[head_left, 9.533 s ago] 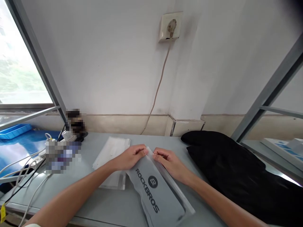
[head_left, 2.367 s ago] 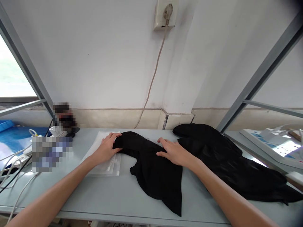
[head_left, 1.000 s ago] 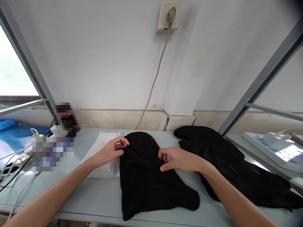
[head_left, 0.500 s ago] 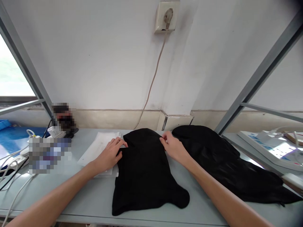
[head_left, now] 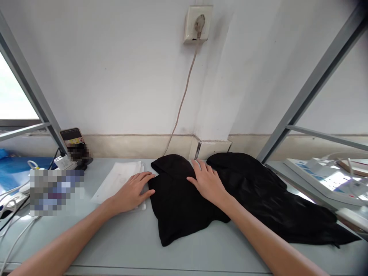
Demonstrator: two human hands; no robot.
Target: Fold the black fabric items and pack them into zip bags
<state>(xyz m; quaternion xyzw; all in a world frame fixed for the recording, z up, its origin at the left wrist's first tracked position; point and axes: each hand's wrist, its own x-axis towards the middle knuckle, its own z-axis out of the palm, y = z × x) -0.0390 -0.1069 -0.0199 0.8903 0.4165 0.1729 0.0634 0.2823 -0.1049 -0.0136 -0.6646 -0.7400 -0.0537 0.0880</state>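
Observation:
A black cloth hood (head_left: 184, 207), much like a balaclava in outline, lies flattened on the grey table in front of me. Its top end is folded over in a flap. My left hand (head_left: 135, 191) rests at its upper left edge, fingers stretched and thumb apart, fingertips on the fabric. Across the upper right edge of the cloth lies my right hand (head_left: 207, 183), palm down with the fingers spread. Neither hand grips anything. Partly under my left hand and wrist are several clear plastic bags (head_left: 115, 178).
A heap of black fabric (head_left: 264, 203) spreads along the right side of the table (head_left: 115, 245). Cables and a white charger (head_left: 63, 162) sit at left, near a propped phone (head_left: 71, 135). Power strips (head_left: 316, 180) stand at far right. A wall socket (head_left: 198, 25) feeds a hanging cord (head_left: 184, 96).
The hood's lower end has shifted up and its lower left corner to the right. My right hand has gone from pinched fingers to spread flat; my left thumb has moved onto the cloth.

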